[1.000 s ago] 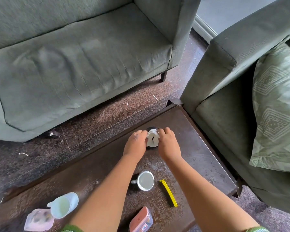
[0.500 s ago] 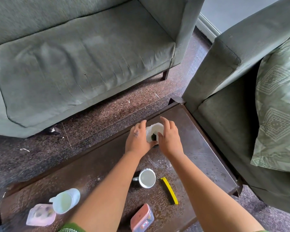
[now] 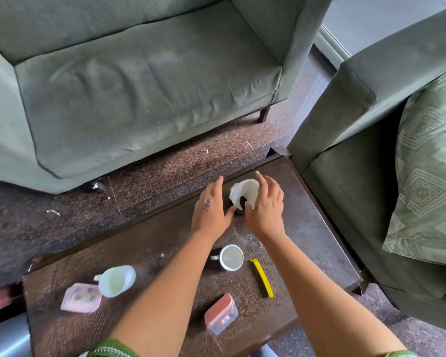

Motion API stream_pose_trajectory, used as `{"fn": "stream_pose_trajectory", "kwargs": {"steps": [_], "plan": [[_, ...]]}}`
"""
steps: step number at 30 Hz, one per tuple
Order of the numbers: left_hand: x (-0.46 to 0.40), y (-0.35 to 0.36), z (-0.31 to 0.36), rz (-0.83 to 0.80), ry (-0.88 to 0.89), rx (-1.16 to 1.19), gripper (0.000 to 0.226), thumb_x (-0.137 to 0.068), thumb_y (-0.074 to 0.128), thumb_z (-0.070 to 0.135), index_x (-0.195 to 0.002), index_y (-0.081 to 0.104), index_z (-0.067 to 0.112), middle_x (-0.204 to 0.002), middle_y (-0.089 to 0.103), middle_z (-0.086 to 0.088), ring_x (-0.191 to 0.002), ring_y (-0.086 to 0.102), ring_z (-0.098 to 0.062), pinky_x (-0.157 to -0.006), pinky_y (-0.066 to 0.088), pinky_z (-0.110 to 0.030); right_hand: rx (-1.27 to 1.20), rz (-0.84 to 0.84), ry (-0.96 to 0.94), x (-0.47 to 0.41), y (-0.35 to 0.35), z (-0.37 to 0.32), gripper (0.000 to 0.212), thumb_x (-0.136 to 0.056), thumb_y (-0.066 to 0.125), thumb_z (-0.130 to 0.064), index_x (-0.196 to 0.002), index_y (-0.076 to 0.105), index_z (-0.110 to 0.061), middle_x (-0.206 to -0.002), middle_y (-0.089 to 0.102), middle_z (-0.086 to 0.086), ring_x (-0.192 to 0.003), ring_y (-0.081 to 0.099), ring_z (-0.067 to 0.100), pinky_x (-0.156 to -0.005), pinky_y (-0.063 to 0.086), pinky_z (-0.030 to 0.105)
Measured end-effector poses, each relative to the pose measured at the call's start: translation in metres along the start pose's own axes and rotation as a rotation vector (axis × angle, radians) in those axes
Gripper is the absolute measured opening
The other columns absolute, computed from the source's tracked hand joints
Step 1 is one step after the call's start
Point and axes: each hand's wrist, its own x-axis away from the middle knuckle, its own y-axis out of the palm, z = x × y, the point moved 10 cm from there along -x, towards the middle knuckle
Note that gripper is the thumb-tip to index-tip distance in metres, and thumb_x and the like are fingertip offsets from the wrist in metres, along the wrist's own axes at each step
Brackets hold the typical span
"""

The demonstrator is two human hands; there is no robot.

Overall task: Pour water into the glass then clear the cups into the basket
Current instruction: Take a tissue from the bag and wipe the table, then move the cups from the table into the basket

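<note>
Two hands (image 3: 238, 203) around white-wrapped cup (image 3: 243, 193)

A white cup (image 3: 245, 193) tilts near the surface's far edge; a small mug (image 3: 231, 257) stands upright mid-surface; a pale mug (image 3: 115, 280) (on its side) lies toward the left edge.

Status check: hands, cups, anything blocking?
Right hand holds white cup, tilted, at far table edge. Left hand open beside it. Two mugs on the table. No basket in view.
</note>
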Motion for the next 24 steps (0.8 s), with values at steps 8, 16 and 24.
{"fn": "stream_pose_trajectory", "kwargs": {"steps": [8,16,24], "plan": [[0.102,-0.072,-0.065,0.115,-0.161,-0.034,0.074,-0.086,0.062,0.034,-0.147,0.027,0.012,-0.14,0.046,-0.009,-0.127,0.045,-0.026,-0.102,0.041,-0.039,0.086,-0.078,-0.124,0.067,-0.001,-0.076,0.074,-0.082,0.061,-0.019,-0.148,0.027,-0.026,-0.145,0.033,0.009,-0.132,0.03,0.032,-0.105,0.031,0.049],[0.24,-0.128,-0.136,0.119,-0.321,-0.011,0.073,-0.087,0.062,0.029,-0.148,0.025,0.012,-0.14,0.045,-0.011,-0.125,0.047,-0.028,-0.101,0.043,-0.039,0.086,-0.205,-0.175,0.168,0.03,-0.136,0.077,-0.079,0.058,-0.014,-0.149,0.027,-0.024,-0.143,0.035,0.009,-0.127,0.034,0.033,-0.105,0.034,0.048],[0.372,-0.111,-0.21,0.157,-0.648,0.163,0.075,-0.083,0.066,0.03,-0.145,0.025,0.023,-0.135,0.048,-0.012,-0.121,0.05,-0.033,-0.095,0.048,-0.043,0.118,-0.371,-0.207,0.255,0.088,-0.149,0.067,-0.081,0.059,-0.017,-0.143,0.035,-0.02,-0.137,0.041,0.012,-0.118,0.041,0.034,-0.101,0.037,0.044]]}}
